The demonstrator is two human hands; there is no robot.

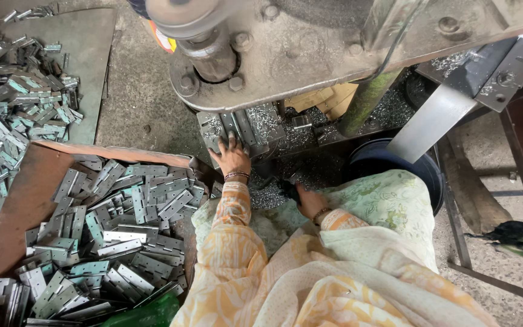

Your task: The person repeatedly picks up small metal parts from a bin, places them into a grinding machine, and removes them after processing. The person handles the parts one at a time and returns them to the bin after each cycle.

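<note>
My left hand (232,156) reaches forward onto the bed of a heavy press machine (286,54). Its fingers grip a grey metal hinge plate (224,130) lying among other plates on the die block (255,124). My right hand (310,201) is lower and closer to me, curled around a small dark handle-like part (288,189) beside a heap of metal shavings (264,194). What that dark part is cannot be made out. Both wrists wear bangles, and the sleeves are orange-patterned cloth.
A rust-coloured tray (13,200) at my left holds several loose hinge plates (122,230). Another pile of hinges (13,109) lies on a grey sheet at the far left. A dark blue bucket (394,163) stands under a slanted metal chute (431,121). A green bottle (146,313) lies by my knee.
</note>
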